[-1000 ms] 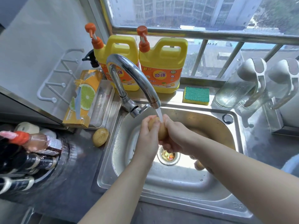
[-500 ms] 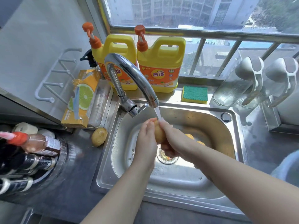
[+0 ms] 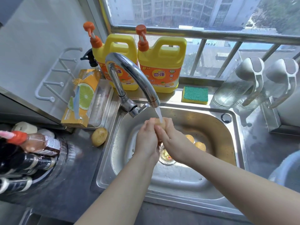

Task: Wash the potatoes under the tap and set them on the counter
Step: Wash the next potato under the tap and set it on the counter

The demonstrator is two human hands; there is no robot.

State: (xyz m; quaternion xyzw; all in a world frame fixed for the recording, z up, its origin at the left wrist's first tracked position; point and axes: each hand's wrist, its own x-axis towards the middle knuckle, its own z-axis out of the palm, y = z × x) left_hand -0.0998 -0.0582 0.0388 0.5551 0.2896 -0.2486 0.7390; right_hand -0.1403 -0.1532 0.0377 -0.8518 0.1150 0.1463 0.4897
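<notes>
Water runs from the chrome tap [image 3: 134, 78] into the steel sink [image 3: 233, 127]. Directly under the stream, my left hand [image 3: 146, 140] and my right hand [image 3: 173, 143] clasp one yellow potato [image 3: 159, 123] between them; only its top shows. Two more potatoes [image 3: 195, 142] lie in the basin behind my right hand, near the drain strainer [image 3: 165, 157]. Another potato [image 3: 99, 136] rests on the dark counter [image 3: 73, 176] just left of the sink rim.
Two yellow detergent jugs [image 3: 161, 67] stand behind the tap, with a green-and-yellow sponge [image 3: 194, 95] to their right. Glass bottles [image 3: 240, 83] lean at the right. An orange box [image 3: 82, 98] and a rack of bottles [image 3: 27, 151] crowd the left counter.
Both hands have kept working the potato under the stream, shifting their hold around it. The potatoes behind my right hand have come into view.
</notes>
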